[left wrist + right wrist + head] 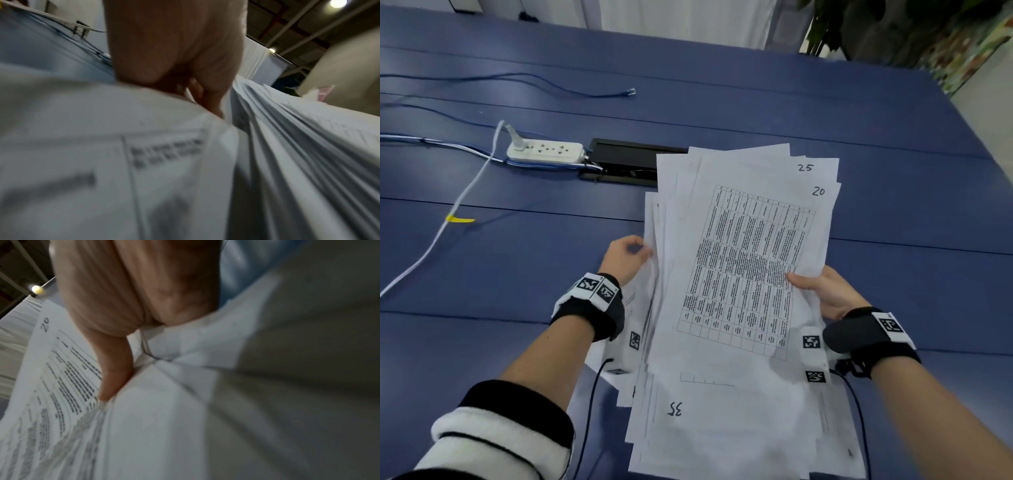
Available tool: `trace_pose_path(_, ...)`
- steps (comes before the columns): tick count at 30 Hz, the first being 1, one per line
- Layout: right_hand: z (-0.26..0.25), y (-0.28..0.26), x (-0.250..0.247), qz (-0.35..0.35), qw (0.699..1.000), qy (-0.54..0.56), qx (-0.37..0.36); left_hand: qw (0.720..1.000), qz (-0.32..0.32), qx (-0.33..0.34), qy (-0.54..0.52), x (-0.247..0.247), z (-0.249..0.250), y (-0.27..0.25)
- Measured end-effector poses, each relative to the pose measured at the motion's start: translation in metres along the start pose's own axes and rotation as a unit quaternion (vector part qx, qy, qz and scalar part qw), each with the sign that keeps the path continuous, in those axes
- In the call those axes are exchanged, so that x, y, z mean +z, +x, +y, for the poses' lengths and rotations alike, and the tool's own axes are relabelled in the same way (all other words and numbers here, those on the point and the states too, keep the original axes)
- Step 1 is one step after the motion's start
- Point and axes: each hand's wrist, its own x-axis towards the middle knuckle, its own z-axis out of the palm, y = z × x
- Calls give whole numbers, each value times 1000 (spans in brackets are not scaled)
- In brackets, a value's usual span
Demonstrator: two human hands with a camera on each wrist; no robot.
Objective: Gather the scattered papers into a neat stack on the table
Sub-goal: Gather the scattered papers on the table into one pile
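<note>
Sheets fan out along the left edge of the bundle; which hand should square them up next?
Left, probably. The left hand already holds that fanned edge of the papers, while the right hand pinches the opposite edge and can steady it.

I hold the papers [743, 274] between my hands, over the near right part of the table [791, 102]: my left hand [625, 257] at their left edge, my right hand [822, 291] at their right edge. More sheets [722, 428] lie nearer, under them. Far left of the papers sits a power strip [544, 152], with a floor box [626, 161] just to its right. A cable end [630, 91] lies farther back.
</note>
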Motion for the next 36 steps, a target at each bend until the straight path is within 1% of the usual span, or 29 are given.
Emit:
trace_pose_path(3, 4, 1, 3, -7, 1000, -1, 4, 988, -145, -58, 0, 11, 11, 4)
trace_pose_path(4, 7, 1, 3, -6, 1000, -2, 6, 983, -167, -79, -3, 13, 12, 6)
trace_pose_path(7, 12, -1, -1, 2, 1000, 9, 9, 967, -202, -127, -86, 18, 8, 8)
trace_pose_path(9, 15, -2, -4, 9, 1000, 4, 7, 953, -243, -139, -114, 20, 4, 2)
trace_pose_path(11, 18, -3, -4, 9, 1000, 3, 7, 944, -270, -145, -122, 23, 1, -6)
trace_pose_path(14, 24, -3, -5, 13, 1000, 7, 10, 936, -292, -151, -125, 25, -1, -13)
trace_pose_path(16, 25, -5, -4, 16, 1000, 6, 10, 928, -319, -144, -129, 27, 0, -20)
trace_pose_path(18, 25, -6, -4, 20, 1000, 5, 11, 928, -328, -132, -118, 32, 2, -28)
trace_pose_path(20, 25, -8, -4, 18, 1000, 4, 9, 945, -300, -107, -81, 36, -1, -33)
trace_pose_path(21, 26, -10, -5, 18, 1000, 2, 7, 959, -263, -92, -61, 37, -4, -34)
trace_pose_path(22, 25, -11, -5, 19, 1000, 1, 5, 972, -212, -84, -48, 36, -8, -33)
trace_pose_path(24, 25, -14, -8, 18, 1000, 5, -2, 988, -108, -85, -72, 30, -16, -32)
trace_pose_path(27, 23, -15, -10, 20, 999, 21, -15, 988, 5, -80, -132, 20, -20, -36)
trace_pose_path(29, 21, -15, -9, 18, 999, 34, -19, 986, 56, -55, -147, 16, -19, -41)
trace_pose_path(30, 18, -15, -7, 14, 999, 36, -19, 985, 69, -42, -153, 17, -19, -44)
trace_pose_path(32, 14, -15, 1, 3, 999, 33, -18, 984, 71, -24, -161, 19, -19, -48)
trace_pose_path(34, 14, -13, 11, -2, 1000, 12, -19, 987, 50, -23, -148, 23, -18, -52)
trace_pose_path(36, 18, -10, 22, 11, 999, -26, -22, 991, 22, -39, -128, 24, -15, -53)
